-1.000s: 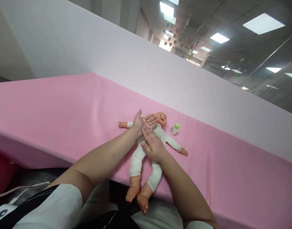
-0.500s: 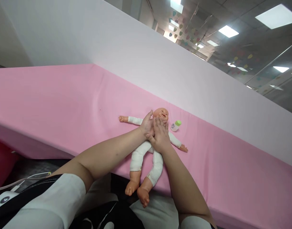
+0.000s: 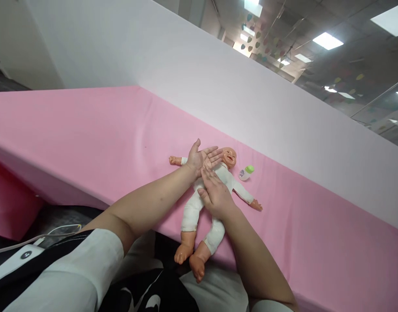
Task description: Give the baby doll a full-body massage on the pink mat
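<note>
A baby doll in a white suit lies on its back on the pink table, arms spread, its bare feet hanging over the near edge. My left hand is flat and open, palm up, over the doll's upper chest just below its chin. My right hand lies flat on the doll's belly, fingers stretched toward the left palm and touching it. Neither hand grips anything.
A small white bottle with a green cap lies on the pink table right of the doll's head. A white panel runs along the table's far side. White cables hang near my left sleeve.
Half a second ago both hands were pressed together at the doll's neck. Now my right hand has slid down to the belly and my left hand has opened palm up.
</note>
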The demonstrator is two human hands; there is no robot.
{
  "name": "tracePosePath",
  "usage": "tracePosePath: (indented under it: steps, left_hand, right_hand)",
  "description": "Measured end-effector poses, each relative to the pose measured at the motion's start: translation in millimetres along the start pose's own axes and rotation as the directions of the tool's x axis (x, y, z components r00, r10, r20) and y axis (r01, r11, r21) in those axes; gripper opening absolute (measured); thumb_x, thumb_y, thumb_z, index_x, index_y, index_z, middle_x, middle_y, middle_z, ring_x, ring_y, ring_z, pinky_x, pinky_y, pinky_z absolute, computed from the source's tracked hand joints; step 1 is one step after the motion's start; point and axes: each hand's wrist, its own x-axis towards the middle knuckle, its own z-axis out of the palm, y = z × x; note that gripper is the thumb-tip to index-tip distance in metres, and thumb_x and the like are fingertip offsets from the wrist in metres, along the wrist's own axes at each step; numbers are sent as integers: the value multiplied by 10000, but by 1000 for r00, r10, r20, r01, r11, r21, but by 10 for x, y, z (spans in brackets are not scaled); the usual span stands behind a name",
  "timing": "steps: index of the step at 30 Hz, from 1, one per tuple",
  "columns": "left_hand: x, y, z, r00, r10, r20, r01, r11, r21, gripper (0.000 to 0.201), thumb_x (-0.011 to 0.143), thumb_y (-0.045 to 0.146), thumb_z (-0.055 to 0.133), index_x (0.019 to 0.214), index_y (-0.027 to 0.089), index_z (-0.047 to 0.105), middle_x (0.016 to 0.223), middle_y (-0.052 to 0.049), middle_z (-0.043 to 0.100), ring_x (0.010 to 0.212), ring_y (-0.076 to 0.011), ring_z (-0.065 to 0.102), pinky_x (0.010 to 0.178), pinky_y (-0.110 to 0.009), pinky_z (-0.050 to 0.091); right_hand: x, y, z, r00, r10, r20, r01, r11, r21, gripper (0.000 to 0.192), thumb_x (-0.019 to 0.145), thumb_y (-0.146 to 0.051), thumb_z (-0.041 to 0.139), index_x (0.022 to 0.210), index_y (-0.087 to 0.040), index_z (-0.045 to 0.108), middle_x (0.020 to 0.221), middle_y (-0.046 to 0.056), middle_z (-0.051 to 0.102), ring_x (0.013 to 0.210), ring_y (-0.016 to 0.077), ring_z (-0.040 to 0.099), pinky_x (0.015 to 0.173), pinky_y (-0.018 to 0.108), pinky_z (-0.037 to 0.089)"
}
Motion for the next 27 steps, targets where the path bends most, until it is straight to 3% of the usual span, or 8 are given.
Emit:
tracePosePath:
  steps: [6, 9, 12, 15, 22, 27]
  left_hand:
    - [-50, -235, 65, 983, -180, 45, 180, 984, 5, 879, 1005, 753, 314, 1402, 23, 600, 1363, -279, 696, 1281, -340, 693, 1097, -450, 536]
    - [-75, -387, 98, 966, -243, 87, 241, 970, 37, 910, 994, 779, 282, 1386, 29, 617, 1365, -278, 696, 1297, -341, 681, 1174, -470, 461]
    - [-90, -470, 118, 953, -286, 94, 279, 957, 83, 949, 973, 820, 260, 1376, 45, 633, 1352, -256, 710, 1300, -335, 676, 1222, -480, 399]
    - [-90, -447, 125, 948, -303, 97, 297, 952, 66, 949, 972, 825, 259, 1380, 53, 631, 1287, -240, 741, 1256, -341, 697, 1192, -500, 437]
    - [-49, -159, 94, 992, -128, 20, 127, 992, 20, 895, 978, 771, 379, 1442, 27, 562, 1276, -265, 730, 1192, -353, 733, 1071, -493, 554]
    - [19, -12, -10, 999, -30, -38, 32, 998, 63, 884, 964, 779, 418, 1454, 59, 562, 1369, -255, 692, 1248, -340, 712, 1042, -446, 583]
  right_hand:
    - [-29, 77, 62, 1000, 0, -27, 0, 999, -35, 905, 1063, -658, 383, 1727, -147, 40, 1781, 160, 201, 1671, 339, 140, 1341, 613, 228]
    - [-35, 164, 69, 997, 58, -58, -63, 993, -97, 989, 1029, -726, 392, 1724, -119, 36, 1786, 175, 168, 1674, 366, 95, 1344, 628, 172]
    - [-27, 253, 57, 987, 140, -83, -152, 975, -160, 947, 1048, -694, 361, 1720, -99, 60, 1780, 189, 182, 1674, 372, 92, 1339, 653, 103]
    - [-19, 320, 48, 974, 213, -79, -225, 949, -219, 916, 1053, -668, 378, 1716, -95, 109, 1780, 196, 169, 1674, 375, 83, 1328, 669, 72]
    - [3, 306, 28, 955, 291, -49, -293, 916, -273, 919, 1045, -669, 435, 1704, -79, 183, 1766, 215, 197, 1673, 379, 93, 1322, 673, 40]
    - [13, 171, -26, 969, 219, 115, -194, 961, -196, 946, 1029, -699, 459, 1686, -53, 241, 1752, 228, 234, 1661, 369, 175, 1340, 618, 135]
